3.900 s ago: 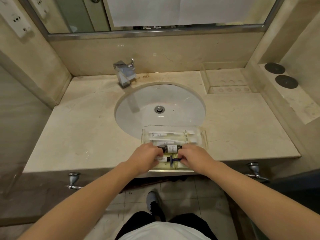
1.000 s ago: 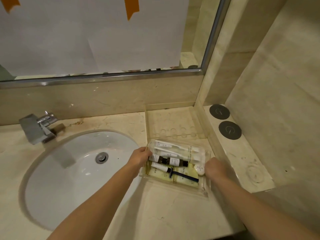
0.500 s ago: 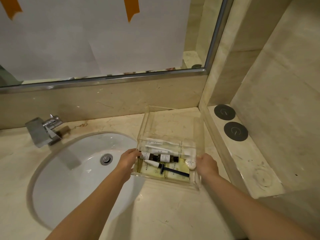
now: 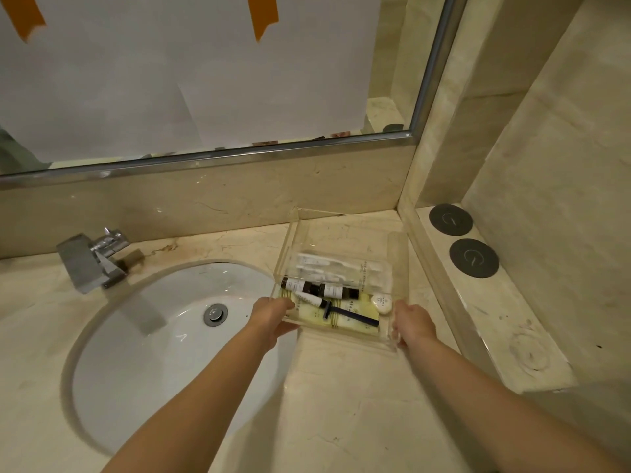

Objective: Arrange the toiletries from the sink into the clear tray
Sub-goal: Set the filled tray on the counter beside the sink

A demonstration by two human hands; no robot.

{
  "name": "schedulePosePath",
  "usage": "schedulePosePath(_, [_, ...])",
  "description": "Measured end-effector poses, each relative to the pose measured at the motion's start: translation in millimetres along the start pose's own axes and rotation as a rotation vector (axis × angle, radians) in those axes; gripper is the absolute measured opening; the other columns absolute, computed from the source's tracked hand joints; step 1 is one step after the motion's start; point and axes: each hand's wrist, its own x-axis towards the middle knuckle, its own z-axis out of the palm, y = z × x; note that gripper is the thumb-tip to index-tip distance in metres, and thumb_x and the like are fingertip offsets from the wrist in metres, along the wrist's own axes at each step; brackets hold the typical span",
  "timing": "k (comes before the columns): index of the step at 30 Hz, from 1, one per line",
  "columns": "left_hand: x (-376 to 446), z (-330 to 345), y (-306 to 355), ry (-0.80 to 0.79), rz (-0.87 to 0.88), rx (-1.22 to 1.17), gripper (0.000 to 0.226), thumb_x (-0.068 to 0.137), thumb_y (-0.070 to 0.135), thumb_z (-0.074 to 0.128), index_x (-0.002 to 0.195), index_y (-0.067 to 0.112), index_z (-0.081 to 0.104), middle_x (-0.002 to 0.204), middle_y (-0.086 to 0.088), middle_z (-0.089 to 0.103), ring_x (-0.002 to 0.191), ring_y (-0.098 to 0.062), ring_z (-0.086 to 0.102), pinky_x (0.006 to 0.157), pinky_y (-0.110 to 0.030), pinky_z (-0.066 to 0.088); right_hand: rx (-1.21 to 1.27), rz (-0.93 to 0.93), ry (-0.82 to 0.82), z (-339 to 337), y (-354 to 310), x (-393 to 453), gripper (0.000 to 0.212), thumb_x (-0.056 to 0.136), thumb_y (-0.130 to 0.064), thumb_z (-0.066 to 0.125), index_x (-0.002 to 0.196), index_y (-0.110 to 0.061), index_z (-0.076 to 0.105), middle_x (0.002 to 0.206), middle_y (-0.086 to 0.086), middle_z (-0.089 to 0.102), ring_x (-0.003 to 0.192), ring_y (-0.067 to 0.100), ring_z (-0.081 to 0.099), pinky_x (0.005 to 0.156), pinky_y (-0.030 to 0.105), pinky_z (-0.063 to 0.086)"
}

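**Bathroom vanity alcove, head view**

A beige marble countertop (image 4: 341, 404) fills the lower field. A white oval basin (image 4: 143, 353) is set into it at 8 o'clock, with a chrome drain (image 4: 215, 314) at its centre and a chrome faucet (image 4: 92, 259) at 9 o'clock. A marble backsplash (image 4: 205, 206) runs beneath a metal-framed mirror (image 4: 375, 80) at 12 o'clock, covered largely by white paper sheets (image 4: 170, 80) fixed with orange tape (image 4: 261, 15). At 3 o'clock, a raised marble ledge (image 4: 512, 336) carries two dark round discs (image 4: 473, 257) below a marble side wall (image 4: 563, 165). Lighting is warm and even.

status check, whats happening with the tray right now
Left hand and right hand grip the clear tray by its ends. Toiletries loaded inside. Sink basin empty; nothing blocking the back corner.
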Motion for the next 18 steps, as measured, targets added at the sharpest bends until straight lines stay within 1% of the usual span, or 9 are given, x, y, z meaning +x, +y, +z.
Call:
schedulePosePath(2, [0.2,3.3,3.5,0.014,0.013,-0.044,0.040,0.087,0.001,0.054,0.125,-0.008,0.043,0.122,-0.024,0.053,0.098,-0.036,0.065,0.082,-0.043,0.058,0.072,0.126,-0.080,4.2,2.3,-7.0,0.052,0.094,-0.051,0.033,0.103,-0.005,0.054,0.082,0.015,0.061,0.052,0.026,0.055,0.045,0.026,0.045])
schedulePosePath(3, [11.1,10.4,6.4,0.003,0.004,-0.054,0.040,0.087,0.001,0.053,0.125,-0.008,0.042,0.120,-0.023,0.053,0.098,-0.036,0.065,0.086,-0.044,0.057,0.141,0.188,-0.101,6.9,2.3,-2.2,0.053,0.094,-0.053,0.033,0.107,-0.006,0.052,0.082,0.016,0.061,0.049,0.024,0.053,0.042,0.024,0.043])
schedulePosePath(5, [17.2,20.5,10.2,0.016,-0.004,-0.087,0.033,0.088,-0.001,0.052,0.119,-0.006,0.042,0.112,-0.020,0.053,0.097,-0.035,0.063,0.091,-0.043,0.055,0.227,0.250,-0.153,10.7,0.3,-3.5,0.052,0.095,-0.053,0.034,0.110,-0.006,0.050,0.081,0.018,0.063,0.048,0.024,0.054,0.041,0.024,0.044])
schedulePosePath(8, [17.2,27.6,13.5,0.063,0.007,-0.123,0.027,0.089,-0.002,0.051,0.114,0.001,0.040,0.118,-0.019,0.049,0.099,-0.035,0.063,0.093,-0.041,0.054,0.384,0.247,-0.197,13.8,-5.9,-10.4,0.040,0.097,-0.045,0.042,0.110,-0.008,0.048,0.077,0.017,0.062,0.052,0.023,0.056,0.050,0.031,0.047])
schedulePosePath(10, [17.9,29.3,14.2,0.074,0.023,-0.116,0.037,0.090,-0.001,0.050,0.125,0.000,0.038,0.122,-0.017,0.047,0.098,-0.034,0.064,0.094,-0.041,0.054,0.502,0.231,-0.181,16.0,-10.0,-11.3,0.033,0.098,-0.036,0.047,0.114,-0.008,0.048,0.080,0.018,0.063,0.056,0.024,0.058,0.057,0.033,0.051])
schedulePosePath(13, [15.7,33.8,15.6,0.075,0.062,-0.116,0.060,0.091,0.002,0.053,0.144,0.007,0.025,0.120,-0.011,0.046,0.094,-0.032,0.066,0.095,-0.040,0.053,0.562,0.200,-0.155,15.4,-14.9,-6.6,0.036,0.098,-0.027,0.049,0.124,-0.002,0.047,0.084,0.020,0.065,0.060,0.025,0.060,0.064,0.034,0.055])
schedulePosePath(15, [14.9,36.1,17.7,0.085,0.095,-0.119,0.066,0.090,0.004,0.058,0.146,0.011,0.024,0.122,-0.011,0.047,0.100,-0.034,0.066,0.088,-0.035,0.056,0.543,0.196,-0.159,12.8,-18.7,-6.5,0.037,0.098,-0.024,0.049,0.127,-0.001,0.046,0.083,0.019,0.063,0.058,0.024,0.059,0.056,0.031,0.054])
schedulePosePath(17, [18.9,36.4,18.6,0.121,0.104,-0.082,0.062,0.088,0.006,0.062,0.141,0.010,0.029,0.128,-0.015,0.049,0.093,-0.032,0.068,0.081,-0.033,0.057,0.491,0.186,-0.165,11.1,-18.8,-6.8,0.036,0.097,-0.019,0.049,0.128,-0.001,0.044,0.084,0.020,0.061,0.056,0.024,0.057,0.047,0.029,0.052])
schedulePosePath(18, [23.1,36.0,18.0,0.138,0.096,-0.064,0.059,0.088,0.007,0.063,0.137,0.009,0.032,0.128,-0.015,0.050,0.087,-0.030,0.069,0.079,-0.033,0.058,0.473,0.181,-0.167,10.9,-17.3,-6.6,0.034,0.097,-0.018,0.049,0.126,-0.001,0.044,0.085,0.020,0.060,0.056,0.024,0.056,0.046,0.029,0.051])
